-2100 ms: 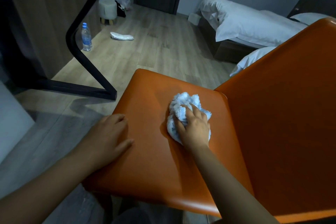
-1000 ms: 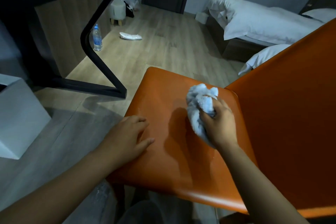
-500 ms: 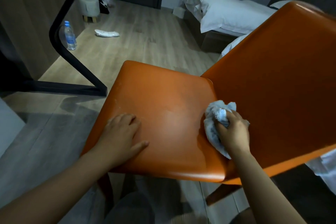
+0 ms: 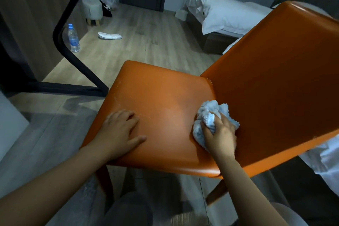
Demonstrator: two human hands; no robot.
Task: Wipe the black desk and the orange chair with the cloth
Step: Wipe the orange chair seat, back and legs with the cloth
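Observation:
The orange chair (image 4: 161, 97) fills the middle of the view, its seat toward me and its backrest rising to the right. My right hand (image 4: 221, 134) grips a bunched light-blue cloth (image 4: 211, 113) and presses it where the seat meets the backrest. My left hand (image 4: 119, 132) rests flat on the seat's near left edge, fingers spread. The black desk (image 4: 73, 29) shows only as a bent black leg and a dark top edge at the upper left.
A water bottle (image 4: 73, 38) stands on the wood floor beside the desk leg. A white slipper (image 4: 109, 35) lies farther back, near a small stool (image 4: 92, 10). A bed with white bedding (image 4: 225, 13) stands at the upper right. My knees are below the chair.
My right hand slid the cloth from the middle of the seat to the crease by the backrest. My left hand stayed on the seat's edge. The view shifted.

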